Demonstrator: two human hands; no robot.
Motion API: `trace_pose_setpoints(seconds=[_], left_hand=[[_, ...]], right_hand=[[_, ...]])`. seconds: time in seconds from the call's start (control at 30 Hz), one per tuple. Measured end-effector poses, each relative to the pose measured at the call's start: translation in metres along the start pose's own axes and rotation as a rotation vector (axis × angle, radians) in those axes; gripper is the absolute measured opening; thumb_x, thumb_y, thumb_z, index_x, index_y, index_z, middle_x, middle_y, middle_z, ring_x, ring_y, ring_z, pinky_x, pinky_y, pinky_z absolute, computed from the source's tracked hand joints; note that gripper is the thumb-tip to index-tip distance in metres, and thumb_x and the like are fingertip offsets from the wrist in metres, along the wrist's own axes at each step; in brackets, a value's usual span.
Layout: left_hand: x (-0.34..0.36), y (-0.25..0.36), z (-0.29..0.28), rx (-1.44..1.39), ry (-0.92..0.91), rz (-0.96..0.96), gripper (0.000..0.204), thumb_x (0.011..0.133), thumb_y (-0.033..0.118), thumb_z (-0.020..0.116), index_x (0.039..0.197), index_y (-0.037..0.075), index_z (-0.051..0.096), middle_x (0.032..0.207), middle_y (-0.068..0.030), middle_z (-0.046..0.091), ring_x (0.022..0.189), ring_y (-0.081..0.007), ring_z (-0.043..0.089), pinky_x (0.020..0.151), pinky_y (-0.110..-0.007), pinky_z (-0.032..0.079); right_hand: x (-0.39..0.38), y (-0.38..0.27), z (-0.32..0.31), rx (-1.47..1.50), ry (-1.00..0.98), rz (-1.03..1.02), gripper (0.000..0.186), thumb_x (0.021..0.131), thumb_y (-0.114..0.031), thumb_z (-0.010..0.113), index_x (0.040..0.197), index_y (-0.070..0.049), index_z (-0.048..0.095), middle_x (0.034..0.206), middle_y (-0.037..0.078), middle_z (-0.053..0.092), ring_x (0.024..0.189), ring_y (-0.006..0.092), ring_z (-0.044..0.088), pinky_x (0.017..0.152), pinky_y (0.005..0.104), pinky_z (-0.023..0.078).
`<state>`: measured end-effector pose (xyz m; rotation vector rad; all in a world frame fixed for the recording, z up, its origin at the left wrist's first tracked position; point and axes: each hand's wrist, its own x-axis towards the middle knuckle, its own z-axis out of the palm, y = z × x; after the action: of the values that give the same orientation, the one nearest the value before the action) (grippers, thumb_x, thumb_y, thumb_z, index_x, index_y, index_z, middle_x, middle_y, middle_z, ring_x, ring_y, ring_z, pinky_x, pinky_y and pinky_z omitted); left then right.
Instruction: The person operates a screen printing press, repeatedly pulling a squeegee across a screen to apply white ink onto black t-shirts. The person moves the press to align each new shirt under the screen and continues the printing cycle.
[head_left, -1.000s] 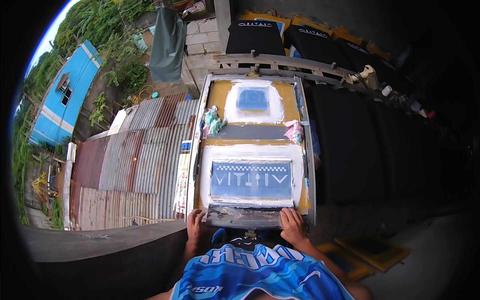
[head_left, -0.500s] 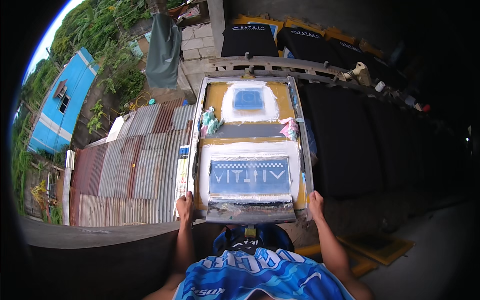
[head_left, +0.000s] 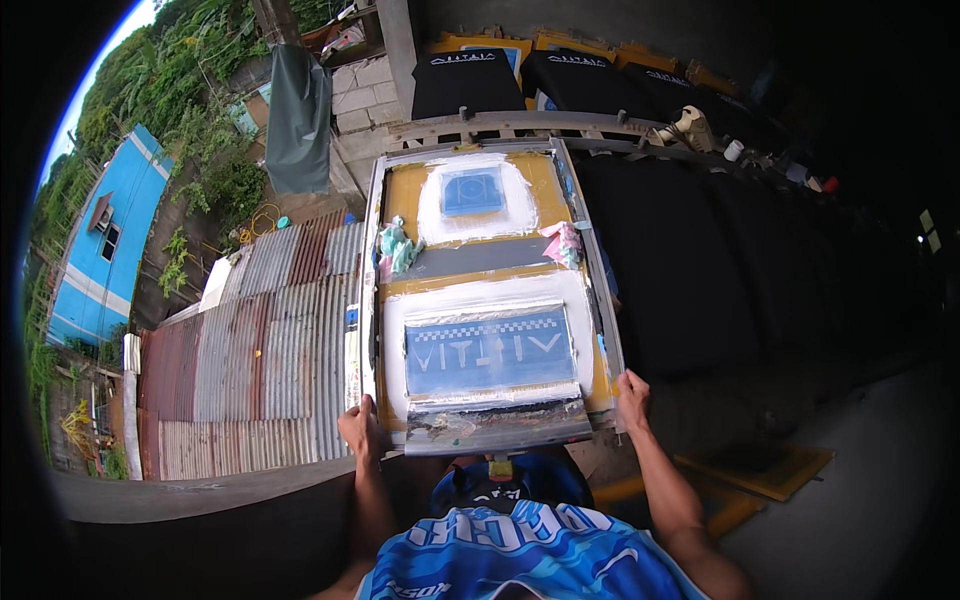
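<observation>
The left hand (head_left: 360,432) is clenched on the near left corner of the printing screen (head_left: 488,300), thumb on top of the metal frame. The right hand (head_left: 633,397) grips the near right corner the same way, fingers curled under the edge. The screen is a long rectangular frame with yellow mesh, lying straight out in front of the person, between the two hands. It carries two blue stencil patches, each ringed in white ink. A flat squeegee (head_left: 497,424), smeared grey, lies across the near end. Two crumpled rags (head_left: 397,248) sit at the frame's sides. Beyond, four black shirts (head_left: 466,82) lie in a row on yellow-edged boards. To the left, rusty corrugated roofing (head_left: 250,350) slopes away below a concrete ledge, with a blue building (head_left: 95,240) and greenery past it.
</observation>
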<state>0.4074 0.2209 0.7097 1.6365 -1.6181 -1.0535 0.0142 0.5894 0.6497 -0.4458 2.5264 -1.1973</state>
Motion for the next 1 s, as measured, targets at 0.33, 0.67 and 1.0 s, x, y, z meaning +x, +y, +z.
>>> trace_pose_setpoints(seconds=[0.33, 0.67, 1.0], left_hand=[[-0.013, -0.002, -0.020, 0.006, -0.015, -0.026, 0.055, 0.089, 0.043, 0.072, 0.072, -0.008, 0.069, 0.057, -0.0028, 0.053, 0.057, -0.0123, 0.045, 0.054, -0.035, 0.034], [-0.026, 0.004, -0.012, -0.035, -0.021, 0.012, 0.053, 0.090, 0.042, 0.071, 0.074, -0.008, 0.068, 0.059, -0.0004, 0.054, 0.061, -0.0087, 0.045, 0.056, -0.033, 0.036], [-0.031, -0.008, -0.005, 0.020, 0.007, -0.059, 0.051, 0.087, 0.040, 0.072, 0.081, -0.011, 0.070, 0.058, -0.0063, 0.058, 0.060, -0.0120, 0.050, 0.058, -0.036, 0.042]], right_hand=[[-0.026, 0.008, -0.015, 0.111, 0.045, -0.008, 0.040, 0.102, -0.020, 0.059, 0.117, 0.016, 0.061, 0.090, 0.019, 0.069, 0.086, 0.0184, 0.061, 0.083, 0.0342, 0.050], [-0.026, -0.003, -0.032, 0.195, 0.155, -0.178, 0.030, 0.102, -0.017, 0.056, 0.085, 0.007, 0.053, 0.068, 0.013, 0.052, 0.068, 0.0174, 0.043, 0.063, 0.0385, 0.040], [-0.029, 0.001, -0.033, 0.187, 0.122, -0.176, 0.027, 0.100, -0.015, 0.053, 0.082, 0.005, 0.051, 0.066, 0.014, 0.041, 0.063, 0.0191, 0.038, 0.060, 0.0382, 0.036]])
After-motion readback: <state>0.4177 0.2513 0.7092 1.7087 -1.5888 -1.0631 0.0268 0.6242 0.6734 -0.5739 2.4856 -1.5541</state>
